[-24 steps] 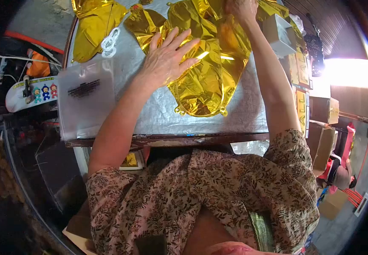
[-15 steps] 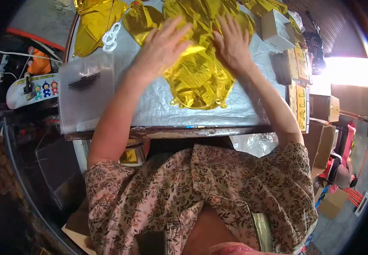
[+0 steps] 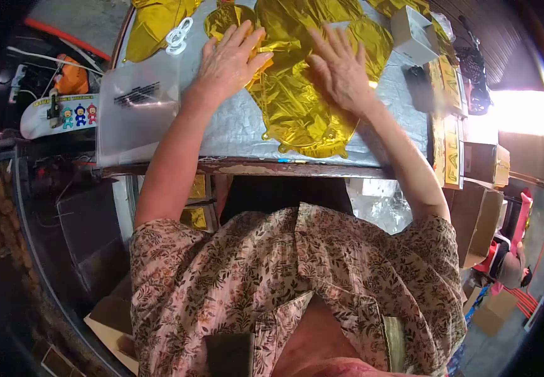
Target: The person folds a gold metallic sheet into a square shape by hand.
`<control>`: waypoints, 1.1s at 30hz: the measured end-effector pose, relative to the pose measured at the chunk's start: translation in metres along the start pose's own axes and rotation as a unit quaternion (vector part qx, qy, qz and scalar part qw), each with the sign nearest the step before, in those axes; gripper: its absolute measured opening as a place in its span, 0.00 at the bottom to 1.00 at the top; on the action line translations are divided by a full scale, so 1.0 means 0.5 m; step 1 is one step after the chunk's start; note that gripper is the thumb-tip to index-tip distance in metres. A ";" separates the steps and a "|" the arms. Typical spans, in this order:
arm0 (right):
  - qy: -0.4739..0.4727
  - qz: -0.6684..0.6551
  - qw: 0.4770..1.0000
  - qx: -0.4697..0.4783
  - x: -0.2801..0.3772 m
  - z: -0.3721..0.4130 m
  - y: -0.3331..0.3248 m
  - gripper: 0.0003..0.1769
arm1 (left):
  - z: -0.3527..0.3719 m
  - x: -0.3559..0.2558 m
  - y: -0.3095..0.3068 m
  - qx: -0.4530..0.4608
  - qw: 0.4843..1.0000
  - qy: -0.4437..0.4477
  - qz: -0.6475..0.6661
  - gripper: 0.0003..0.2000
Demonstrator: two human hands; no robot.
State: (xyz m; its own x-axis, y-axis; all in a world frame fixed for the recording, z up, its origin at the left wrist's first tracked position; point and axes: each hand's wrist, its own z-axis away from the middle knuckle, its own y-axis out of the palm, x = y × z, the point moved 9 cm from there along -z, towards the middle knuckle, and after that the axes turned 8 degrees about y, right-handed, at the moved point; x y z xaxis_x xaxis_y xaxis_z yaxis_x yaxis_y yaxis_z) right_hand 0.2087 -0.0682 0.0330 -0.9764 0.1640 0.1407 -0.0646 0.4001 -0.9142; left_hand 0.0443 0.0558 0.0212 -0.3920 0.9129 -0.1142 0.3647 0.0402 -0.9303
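Note:
A crinkled gold foil sheet or balloon (image 3: 297,94) lies on the silvery table cover (image 3: 234,135), its lower edge with small tabs near the table's front. My left hand (image 3: 229,63) rests with fingers spread at the foil's left side. My right hand (image 3: 341,72) lies with fingers apart on its right part. Neither hand grips anything. More gold foil (image 3: 152,28) is at the upper left, beside a coiled white cord (image 3: 179,36).
A clear plastic bag (image 3: 140,110) lies at the table's left. A white box (image 3: 414,36) stands at the upper right, near yellow-labelled cartons (image 3: 451,138). A decorated skateboard (image 3: 64,117) is at the far left. Cardboard boxes (image 3: 479,220) stand right of the table.
The view has shifted a little. The foil's lower end has turned and lies further right. My hands remain spread over the foil, the right one more in focus.

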 end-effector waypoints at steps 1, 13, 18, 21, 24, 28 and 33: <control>-0.008 -0.005 1.000 0.012 0.014 0.001 0.006 0.32 | -0.004 0.001 -0.002 -0.001 1.000 0.002 -0.001 0.32; 0.066 0.044 0.993 0.085 -0.003 0.015 0.039 0.34 | -0.011 0.027 -0.006 0.019 0.998 -0.067 0.007 0.32; 0.068 0.019 0.993 0.094 -0.007 0.018 0.031 0.34 | -0.084 0.053 -0.054 -0.085 0.996 0.006 -0.024 0.16; 0.062 0.016 0.992 0.109 -0.002 0.014 0.020 0.34 | -0.214 0.098 -0.040 -0.021 0.998 0.023 -0.060 0.16; 0.058 0.010 0.992 0.111 -0.006 0.009 0.020 0.34 | -0.324 0.128 0.033 -0.055 0.995 0.073 -0.044 0.23; 0.055 0.003 0.992 0.113 -0.004 0.001 0.011 0.35 | -0.474 0.187 0.152 0.064 0.996 0.037 -0.051 0.30; 0.064 -0.005 0.991 0.121 -0.005 -0.008 0.000 0.35 | -0.544 0.270 0.252 0.110 0.989 -0.080 -0.051 0.40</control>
State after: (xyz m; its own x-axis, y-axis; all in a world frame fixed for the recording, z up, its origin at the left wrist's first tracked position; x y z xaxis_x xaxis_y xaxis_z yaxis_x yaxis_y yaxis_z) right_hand 0.2118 -0.0649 0.0342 -0.9422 0.2801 0.1838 -0.1377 0.1764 -0.9746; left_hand 0.2671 0.2944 -0.0168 -0.5522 0.8321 -0.0524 0.1306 0.0242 -0.9911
